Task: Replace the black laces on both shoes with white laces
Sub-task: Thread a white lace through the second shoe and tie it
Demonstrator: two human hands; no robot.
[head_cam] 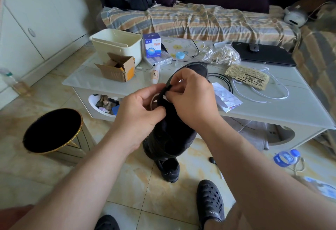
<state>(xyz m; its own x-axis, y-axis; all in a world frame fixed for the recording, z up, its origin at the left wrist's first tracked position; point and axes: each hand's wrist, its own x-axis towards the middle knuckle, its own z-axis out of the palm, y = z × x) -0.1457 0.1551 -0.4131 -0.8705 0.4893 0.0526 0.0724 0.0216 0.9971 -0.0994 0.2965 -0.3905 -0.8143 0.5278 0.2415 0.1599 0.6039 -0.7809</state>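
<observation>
Nearest the viewer, a second black lace-up shoe (170,169) lies on the tiled floor directly below the hands. Above it, a black fabric shoe (172,124) is held in the air, toe pointing toward the table: the left hand (140,110) grips its side with curled fingers, while the right hand (190,97) pinches a black strip at the shoe's upper edge between thumb and forefinger. Beyond, on the pale glass-topped coffee table (300,106), a thin white lace (261,99) lies in loose loops beside a folded newspaper packet (247,77).
</observation>
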